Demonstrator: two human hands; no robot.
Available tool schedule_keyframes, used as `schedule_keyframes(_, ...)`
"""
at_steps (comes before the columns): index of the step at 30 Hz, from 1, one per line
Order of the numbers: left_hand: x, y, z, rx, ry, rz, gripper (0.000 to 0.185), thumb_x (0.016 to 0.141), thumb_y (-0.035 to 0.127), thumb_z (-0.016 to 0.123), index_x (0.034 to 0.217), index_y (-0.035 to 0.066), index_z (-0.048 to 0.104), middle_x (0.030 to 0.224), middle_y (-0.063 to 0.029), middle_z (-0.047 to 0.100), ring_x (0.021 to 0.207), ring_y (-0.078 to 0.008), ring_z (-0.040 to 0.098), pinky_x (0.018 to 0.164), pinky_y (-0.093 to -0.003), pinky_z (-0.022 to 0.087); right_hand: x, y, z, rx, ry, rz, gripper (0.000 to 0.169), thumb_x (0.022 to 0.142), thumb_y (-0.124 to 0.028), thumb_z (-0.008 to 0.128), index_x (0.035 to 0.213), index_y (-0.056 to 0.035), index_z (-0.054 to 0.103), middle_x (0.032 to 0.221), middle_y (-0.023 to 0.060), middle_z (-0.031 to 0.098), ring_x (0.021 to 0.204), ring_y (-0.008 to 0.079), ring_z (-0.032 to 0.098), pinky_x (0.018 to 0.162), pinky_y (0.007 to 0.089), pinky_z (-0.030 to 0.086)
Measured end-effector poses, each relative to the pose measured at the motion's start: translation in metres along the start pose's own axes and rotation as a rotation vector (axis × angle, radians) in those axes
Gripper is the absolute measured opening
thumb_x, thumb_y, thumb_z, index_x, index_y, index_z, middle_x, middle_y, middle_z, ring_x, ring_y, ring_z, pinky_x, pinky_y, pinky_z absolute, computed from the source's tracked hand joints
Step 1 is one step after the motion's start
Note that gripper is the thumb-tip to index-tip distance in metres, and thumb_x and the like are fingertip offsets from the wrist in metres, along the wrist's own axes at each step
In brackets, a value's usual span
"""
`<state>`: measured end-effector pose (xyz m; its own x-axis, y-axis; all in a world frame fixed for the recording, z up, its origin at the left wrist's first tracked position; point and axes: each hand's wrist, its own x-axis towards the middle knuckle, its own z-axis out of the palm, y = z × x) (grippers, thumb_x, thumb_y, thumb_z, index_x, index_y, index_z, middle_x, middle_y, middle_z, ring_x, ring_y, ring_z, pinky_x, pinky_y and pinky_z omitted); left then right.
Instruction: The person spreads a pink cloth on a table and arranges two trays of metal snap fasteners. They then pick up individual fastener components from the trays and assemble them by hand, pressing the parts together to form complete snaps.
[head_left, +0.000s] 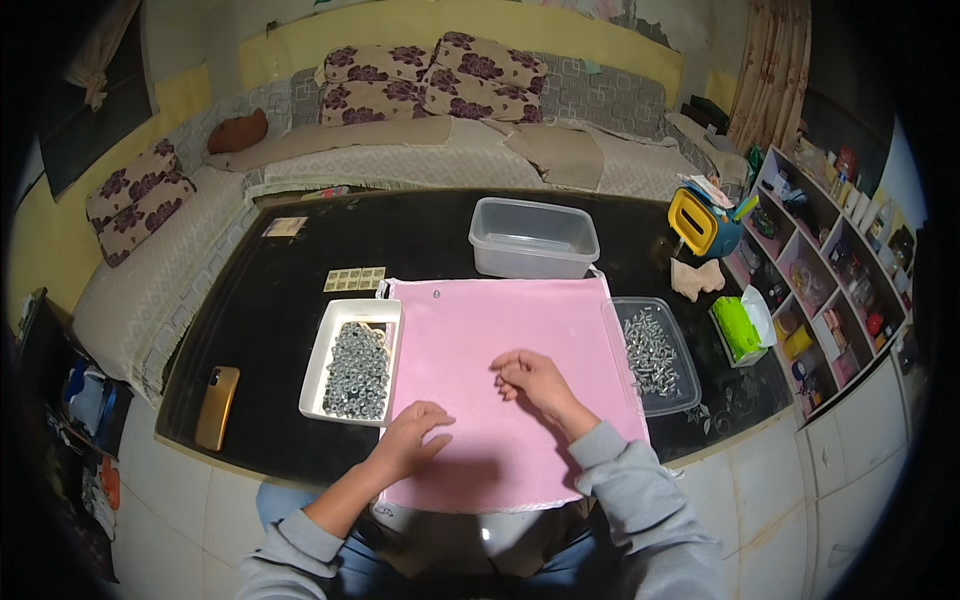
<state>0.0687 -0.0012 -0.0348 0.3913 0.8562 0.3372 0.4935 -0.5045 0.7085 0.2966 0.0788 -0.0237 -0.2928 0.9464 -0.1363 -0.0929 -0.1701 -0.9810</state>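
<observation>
Over the pink cloth (495, 322), my left hand (412, 441) hovers near the lower left with thumb and fingers apart; nothing shows in it. My right hand (534, 381) is over the middle of the cloth, its fingers curled inward, and whether something small is inside cannot be seen. To the left, a white rectangular tray (314, 375) holds many metal nuts (358, 367). At the right, a shallow clear plastic tray (686, 401) overlaps the cloth and holds many small metal screws or bolts (649, 356). One small metal piece (436, 294) lies near the cloth's far edge.
A clear plastic tub (532, 259) stands beyond the cloth on the black table (262, 322). A gold phone (218, 409) and a printed sheet (355, 279) lie left. At right are a yellow-and-blue holder (703, 223), a crumpled cloth (697, 278) and a green tissue pack (739, 328).
</observation>
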Motion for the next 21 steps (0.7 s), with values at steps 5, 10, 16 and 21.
schedule_keyframes(5,-0.016,-0.011,-0.009,0.068,-0.081,0.138,0.029,0.07,0.005,0.065,0.099,0.009,0.062,0.096,-0.0089,0.058,0.091,-0.0268,0.053,0.079,-0.0334,0.043,0.069,-0.034,0.007,-0.452,0.086,-0.201,0.016,0.078,-0.008,0.056,0.089,0.0021,0.061,0.067,0.0062,0.06,0.058,0.0111,0.056,0.055,0.0242,0.046)
schedule_keyframes(10,-0.017,-0.023,-0.006,0.027,-0.064,0.182,0.026,0.071,0.012,0.068,0.096,0.008,0.062,0.099,-0.008,0.058,0.091,-0.0265,0.054,0.079,-0.0348,0.044,0.133,-0.033,0.026,-0.768,0.118,-0.361,0.013,0.075,-0.008,0.055,0.081,-0.0007,0.064,0.071,0.0109,0.063,0.063,0.02,0.06,0.063,0.0301,0.048)
schedule_keyframes(16,-0.014,-0.019,-0.01,-0.01,-0.016,0.22,0.025,0.071,0.011,0.067,0.095,0.006,0.062,0.095,-0.0083,0.057,0.088,-0.0259,0.054,0.076,-0.0344,0.044,0.18,-0.02,0.031,-0.988,0.121,-0.44,0.011,0.074,-0.011,0.06,0.077,-0.0017,0.065,0.079,0.0162,0.063,0.076,0.0319,0.06,0.07,0.038,0.047)
schedule_keyframes(21,-0.013,-0.02,-0.012,0.003,-0.02,0.212,0.023,0.073,0.012,0.064,0.095,0.006,0.062,0.095,-0.0079,0.058,0.088,-0.0242,0.053,0.08,-0.0331,0.042,0.193,-0.013,0.033,-1.1,0.085,-0.426,0.012,0.074,-0.013,0.061,0.081,-0.0033,0.065,0.082,0.0166,0.059,0.08,0.0323,0.058,0.073,0.0391,0.046)
